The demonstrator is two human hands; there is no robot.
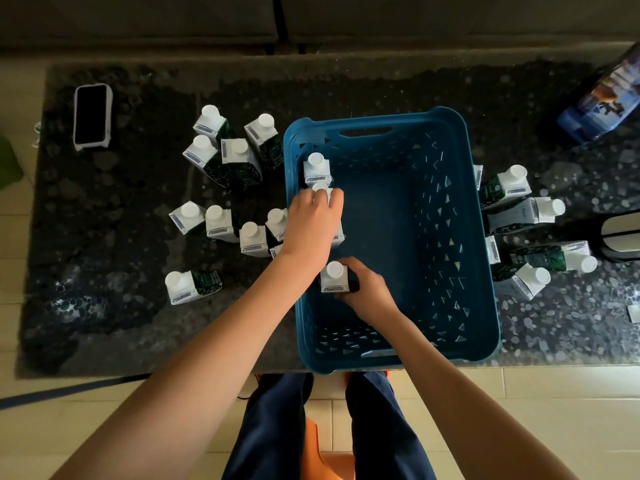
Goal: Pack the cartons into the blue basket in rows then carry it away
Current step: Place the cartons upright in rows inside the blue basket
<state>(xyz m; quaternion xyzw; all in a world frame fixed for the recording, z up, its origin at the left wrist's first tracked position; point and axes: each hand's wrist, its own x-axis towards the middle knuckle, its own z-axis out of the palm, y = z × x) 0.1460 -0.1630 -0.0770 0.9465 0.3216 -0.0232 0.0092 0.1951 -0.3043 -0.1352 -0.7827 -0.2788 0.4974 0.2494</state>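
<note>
Overhead, a person's 2 bare arms reach into a blue basket [391, 237] at the center of the frame, where it sits on a dark speckled table [138, 323]. Along the basket's left wall, a row of white-capped cartons is forming. The rear carton [317, 169] stands upright near the basket's upper-left corner. Just below it, the left hand [313, 221] covers a second carton [323, 192], fingers curled over its cap and top. Lower in the frame, the right hand [363, 285] is wrapped around the dark side of a third carton [334, 277], which stands upright beside the same wall.

Outside the basket, 4 cartons [230, 150] cluster at upper left of center, and another group [225, 221] stands just left of the basket wall. 1 carton [190, 285] leans alone at lower left. At the right of the frame, several more cartons [526, 216] lie tipped on their sides next to the basket.

A phone [91, 116] rests face up at upper left of the table, and a blue plastic package [602, 98] lies at upper right. Dark blue trousers [311, 427] show at the bottom edge, below the basket.
</note>
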